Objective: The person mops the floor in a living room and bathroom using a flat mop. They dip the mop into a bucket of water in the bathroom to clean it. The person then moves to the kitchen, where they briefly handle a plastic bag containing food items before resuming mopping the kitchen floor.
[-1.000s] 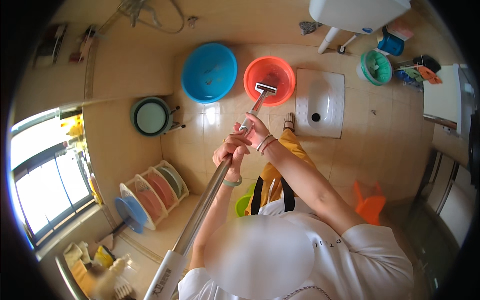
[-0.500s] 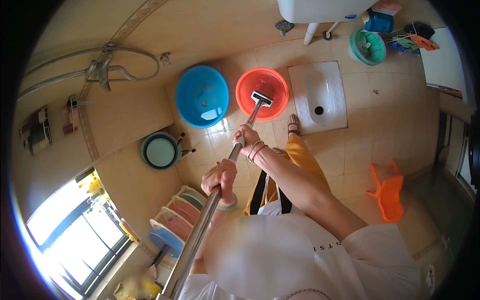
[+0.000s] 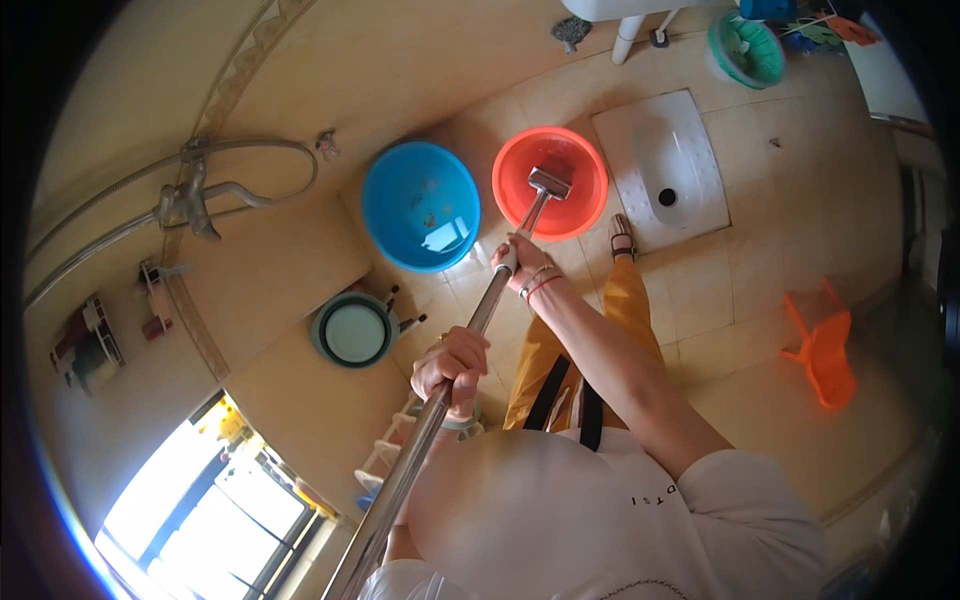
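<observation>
The two hands stand well apart on the mop pole (image 3: 395,490); a second ago they were almost overlapping. The left hand (image 3: 452,368) has its fingers wrapped round the bare metal, nearer the body, and the right hand (image 3: 522,265) is curled round the pole's pale grip further ahead. That wider spacing probably gives a steadier hold and more leverage over the far end.

Ahead of the right hand and slightly to its right, the mop head (image 3: 550,182) is over the inside of the red basin (image 3: 512,185), as it was before, but now shows a greyish top side. Whether it touches the bottom cannot be told. So the work appears to remain at this basin, with the grip changed.

Ahead and left of the right hand, just beside the red basin, is the blue basin (image 3: 388,195). The squat toilet (image 3: 622,125) lies ahead and to the right; the grey-green tub (image 3: 322,328) is left of the left hand.
</observation>
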Motion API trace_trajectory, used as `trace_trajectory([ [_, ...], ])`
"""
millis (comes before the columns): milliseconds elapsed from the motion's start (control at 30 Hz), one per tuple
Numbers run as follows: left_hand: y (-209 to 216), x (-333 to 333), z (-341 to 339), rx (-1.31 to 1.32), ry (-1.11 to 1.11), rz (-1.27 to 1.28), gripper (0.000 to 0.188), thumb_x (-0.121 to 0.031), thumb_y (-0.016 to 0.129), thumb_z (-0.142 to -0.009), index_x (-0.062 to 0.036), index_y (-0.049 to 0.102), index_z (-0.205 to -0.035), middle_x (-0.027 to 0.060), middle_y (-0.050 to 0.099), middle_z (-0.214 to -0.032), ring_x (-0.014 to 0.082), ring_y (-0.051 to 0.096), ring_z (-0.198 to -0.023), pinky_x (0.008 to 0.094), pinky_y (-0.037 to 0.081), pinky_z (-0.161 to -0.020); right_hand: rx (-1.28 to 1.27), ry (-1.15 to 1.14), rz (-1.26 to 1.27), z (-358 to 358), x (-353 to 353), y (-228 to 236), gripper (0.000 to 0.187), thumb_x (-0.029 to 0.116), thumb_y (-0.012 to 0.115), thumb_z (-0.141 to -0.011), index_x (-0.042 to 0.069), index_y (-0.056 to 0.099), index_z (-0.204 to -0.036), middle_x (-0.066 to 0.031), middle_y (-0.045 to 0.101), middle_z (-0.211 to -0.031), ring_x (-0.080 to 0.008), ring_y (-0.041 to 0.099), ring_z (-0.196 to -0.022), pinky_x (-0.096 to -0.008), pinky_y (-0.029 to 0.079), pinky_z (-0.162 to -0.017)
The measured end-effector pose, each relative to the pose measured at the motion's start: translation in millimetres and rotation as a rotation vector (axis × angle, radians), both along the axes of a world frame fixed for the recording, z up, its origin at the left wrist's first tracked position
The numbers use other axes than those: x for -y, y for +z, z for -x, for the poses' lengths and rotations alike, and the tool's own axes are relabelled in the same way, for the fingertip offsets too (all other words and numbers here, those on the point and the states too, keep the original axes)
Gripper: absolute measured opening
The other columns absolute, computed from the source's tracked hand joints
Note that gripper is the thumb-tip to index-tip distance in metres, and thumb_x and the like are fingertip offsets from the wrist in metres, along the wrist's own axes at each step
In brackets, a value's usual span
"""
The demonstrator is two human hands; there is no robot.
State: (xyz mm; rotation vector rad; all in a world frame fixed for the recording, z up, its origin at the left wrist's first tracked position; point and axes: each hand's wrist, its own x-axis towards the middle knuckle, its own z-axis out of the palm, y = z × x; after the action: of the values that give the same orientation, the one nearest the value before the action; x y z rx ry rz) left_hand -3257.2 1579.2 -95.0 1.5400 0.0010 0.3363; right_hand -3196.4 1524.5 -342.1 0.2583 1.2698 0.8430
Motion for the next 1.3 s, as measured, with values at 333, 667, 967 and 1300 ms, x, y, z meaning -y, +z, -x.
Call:
trace_trajectory([
  [333, -6, 0, 4, 0.026, 0.043, -0.066, 0.035, -0.005, 0.045, -0.092, -0.0061, 0.036, -0.059, 0.0050, 0.043, -0.051, 0.0167, 0.042, -0.043, 0.0339, 0.041, -0.046, 0.043, 0.069, 0.157, 4, -8, -16, 0.012, 0.006, 0.051, -0.086, 0.007, 0.042, -0.078, -0.0033, 0.042, -0.060, -0.0141, 0.044, -0.046, -0.0303, 0.040, -0.043],
  [667, -1, -7, 5, -0.099, 0.000, -0.157, 0.033, -0.006, 0.050, -0.091, -0.0058, 0.037, -0.061, 0.0046, 0.046, -0.048, 0.0191, 0.045, -0.039, 0.0340, 0.042, -0.043, 0.117, 0.079, 0.235, -28, 3, -196, 0.020, 0.011, 0.051, -0.087, 0.015, 0.040, -0.070, 0.0023, 0.039, -0.056, -0.0101, 0.042, -0.045, -0.0256, 0.040, -0.041],
  [967, -9, -17, 6, 0.099, 0.004, -0.016, 0.032, -0.002, 0.051, -0.088, -0.0055, 0.037, -0.060, 0.0051, 0.044, -0.049, 0.0189, 0.043, -0.039, 0.0332, 0.040, -0.044, -0.003, -0.064, 0.083, 12, -23, -55, 0.021, 0.014, 0.054, -0.088, 0.014, 0.041, -0.071, 0.0025, 0.041, -0.058, -0.0089, 0.043, -0.047, -0.0238, 0.040, -0.042],
  [1300, -17, -10, -2, 0.106, -0.017, -0.054, 0.033, -0.001, 0.047, -0.089, -0.0069, 0.033, -0.060, 0.0047, 0.042, -0.050, 0.0172, 0.039, -0.040, 0.0334, 0.038, -0.043, 0.081, -0.061, 0.222, 24, -18, 57, 0.018, 0.014, 0.053, -0.088, 0.005, 0.043, -0.077, -0.0049, 0.042, -0.059, -0.0155, 0.045, -0.046, -0.0281, 0.040, -0.042],
])
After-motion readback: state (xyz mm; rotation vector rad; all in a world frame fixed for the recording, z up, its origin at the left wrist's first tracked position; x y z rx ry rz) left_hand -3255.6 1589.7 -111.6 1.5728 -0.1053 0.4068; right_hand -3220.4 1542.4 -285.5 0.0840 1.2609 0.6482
